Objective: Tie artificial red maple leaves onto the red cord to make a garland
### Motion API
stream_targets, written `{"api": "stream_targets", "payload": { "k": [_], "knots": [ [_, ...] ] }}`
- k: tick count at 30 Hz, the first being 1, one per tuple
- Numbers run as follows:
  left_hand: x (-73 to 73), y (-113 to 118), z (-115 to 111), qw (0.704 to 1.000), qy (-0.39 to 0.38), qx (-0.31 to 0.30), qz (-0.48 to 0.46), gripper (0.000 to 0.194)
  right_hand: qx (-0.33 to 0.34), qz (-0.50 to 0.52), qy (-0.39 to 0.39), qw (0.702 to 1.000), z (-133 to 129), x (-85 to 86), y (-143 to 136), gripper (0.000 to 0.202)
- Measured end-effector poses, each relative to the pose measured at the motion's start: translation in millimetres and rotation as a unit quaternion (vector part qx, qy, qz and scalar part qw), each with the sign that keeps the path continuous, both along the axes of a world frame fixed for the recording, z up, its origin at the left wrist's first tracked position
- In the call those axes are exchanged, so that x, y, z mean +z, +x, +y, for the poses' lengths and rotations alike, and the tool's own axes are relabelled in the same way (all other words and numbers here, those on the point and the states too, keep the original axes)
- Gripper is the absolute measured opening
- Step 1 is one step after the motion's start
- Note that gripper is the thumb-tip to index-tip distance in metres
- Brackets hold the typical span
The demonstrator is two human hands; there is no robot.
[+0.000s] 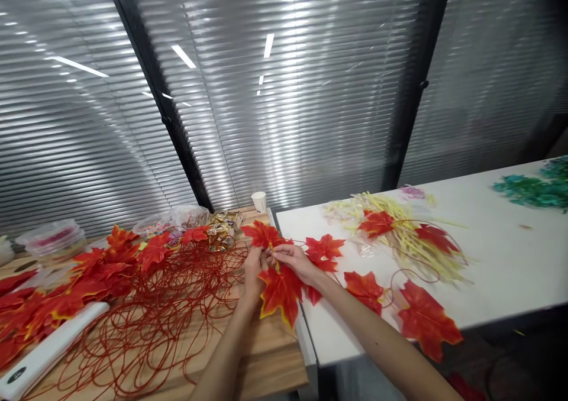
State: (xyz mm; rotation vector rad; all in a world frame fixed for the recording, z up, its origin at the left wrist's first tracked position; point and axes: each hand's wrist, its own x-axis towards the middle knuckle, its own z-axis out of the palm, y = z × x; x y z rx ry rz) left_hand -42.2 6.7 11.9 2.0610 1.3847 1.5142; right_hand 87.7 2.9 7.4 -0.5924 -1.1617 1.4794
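Note:
My left hand (254, 271) and my right hand (296, 260) meet above the seam between the wooden table and the white table. Both have their fingers closed in a pinch at the yellow stems of artificial maple leaves. One red-orange leaf (261, 234) sticks up behind the fingers, and another maple leaf (283, 294) with a yellow edge hangs below them. Further maple leaves (325, 247) lie just right of my hands, some joined along a thin red cord (402, 271). The exact grip points are partly hidden by my fingers.
A large tangle of red cord (168, 306) covers the wooden table (270, 359). Left of it lie piled maple leaves (89, 283), a white handle-like object (53, 351) and plastic tubs (52, 241). A paper cup (259, 202) stands behind. Yellow strips (399, 247) lie on the white table (501, 253).

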Motion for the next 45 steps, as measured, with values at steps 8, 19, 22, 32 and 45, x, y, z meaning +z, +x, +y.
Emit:
{"api": "stream_targets", "payload": {
  "k": [8, 19, 22, 32, 45],
  "knots": [
    [-3.7, -0.7, 0.7, 0.999, 0.025, -0.010, 0.047, 0.020, -0.006, -0.004, 0.017, 1.000, 2.9, 0.1, 0.9, 0.018],
    [-1.6, 5.6, 0.4, 0.997, -0.079, -0.024, -0.005, 0.022, -0.094, -0.050, 0.049, 0.993, 4.2, 2.3, 2.9, 0.018],
    [0.4, 6.4, -2.0, 0.995, -0.092, -0.041, -0.011, 0.022, -0.159, -0.049, 0.073, 0.983, 6.1, 4.1, 5.4, 0.018],
    [14.7, 12.5, -9.7, 0.994, -0.065, -0.070, -0.062, 0.020, -0.149, -0.045, 0.055, 0.986, 5.5, 2.2, 3.6, 0.019],
    [8.4, 18.6, -7.8, 0.952, -0.205, -0.099, -0.204, 0.028, -0.205, -0.052, 0.039, 0.977, 14.1, -7.2, 4.4, 0.020]
  ]
}}
